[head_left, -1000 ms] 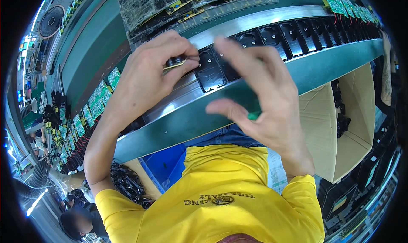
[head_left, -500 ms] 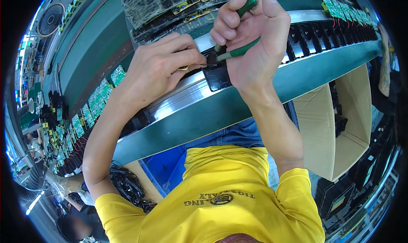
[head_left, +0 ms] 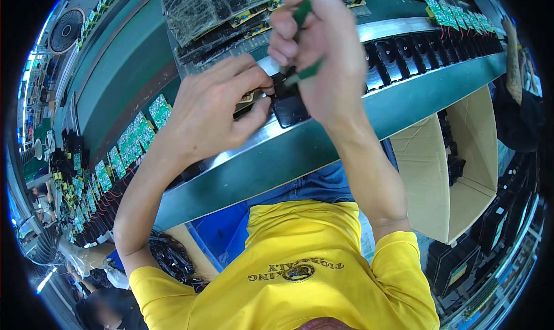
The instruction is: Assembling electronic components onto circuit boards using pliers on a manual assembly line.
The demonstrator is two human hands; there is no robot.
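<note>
left hand (head_left: pixel 210 113): fingers curled, thumb and fingertips pinching the near-left edge of a small black housing (head_left: pixel 288 108) — clenched on it, holding it down on the metal rail.
right hand (head_left: pixel 323 53): closed in a fist around a green-handled tool (head_left: pixel 304 12); the handle sticks out above the fist, and a green part shows again below the fingers, pointing down at the top of the black housing.
black housing: sits on the shiny metal rail (head_left: pixel 398 30) at the front of the table, directly between the two hands; a small yellowish board lies just left of it under the left fingers.
tool tip: hidden by the fingers — cannot tell whether it touches the housing.
row of black housings (head_left: pixel 427 47): lined up along the rail to the right, red wires near the far end.
table (head_left: pixel 323 151): green front edge, curving across the view.
green circuit boards (head_left: pixel 138 134): lined up to the left along the table.
cardboard box (head_left: pixel 456 168): open, below the table edge on the right.
yellow shirt (head_left: pixel 300 272): the person's own, at the bottom of the view.
</note>
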